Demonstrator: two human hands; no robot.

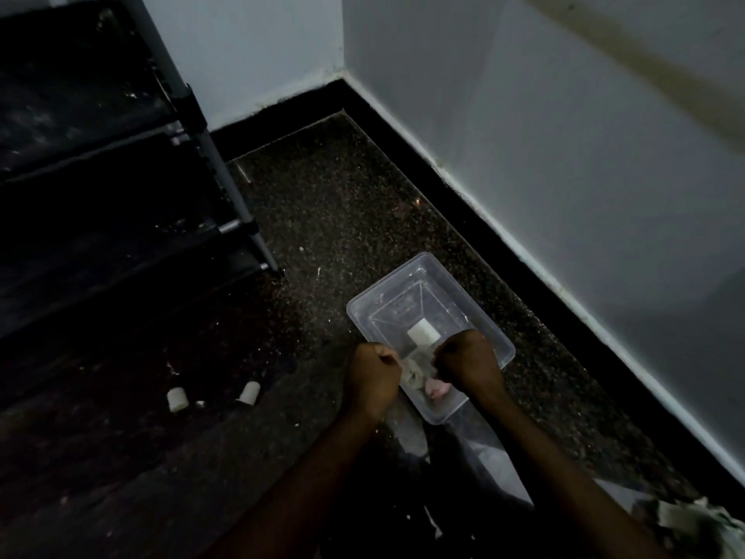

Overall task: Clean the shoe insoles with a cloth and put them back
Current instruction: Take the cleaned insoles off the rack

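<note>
Clenching one end each of the pale cloth (415, 375) over the clear tub (399, 312), the left hand (375, 373) and right hand (467, 361) are tight fists; the cloth looks soft, limp, likely wet, best gripped bunched.

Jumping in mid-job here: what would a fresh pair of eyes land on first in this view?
Two clenched hands, left hand and right hand, grip a pale cloth between them over a clear plastic tub on the dark speckled floor by the white wall. Two small white cylinders lie on the floor to the left, near a black rack.
</note>
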